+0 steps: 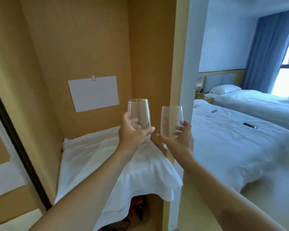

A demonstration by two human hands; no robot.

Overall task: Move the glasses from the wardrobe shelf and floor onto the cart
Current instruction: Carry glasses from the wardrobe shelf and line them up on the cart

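Risk: glasses sit close, could clink or slip w/ a loose grip while carrying; cart not in view. Left hand [132, 130] wrapped round lower half of left glass [139, 117], upright above white cloth [107, 164] on wardrobe shelf. Right hand [178, 139] fingers curled on right glass [172, 124], beside wardrobe edge. Both arms outstretched.

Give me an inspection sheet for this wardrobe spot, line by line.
Surface: wardrobe shelf covered by a rumpled white cloth that hangs over the front edge.
Job's things: two clear glasses, both upright and lifted off the shelf; left glass, right glass. Cart: not in view.
Clutter: white paper clipped to the back panel.
Grippers: left hand wraps the left glass; right hand grips the right glass.
Cables: dark cords under the shelf, blurred.
Surroundings: two white beds, blue curtain, bright window.
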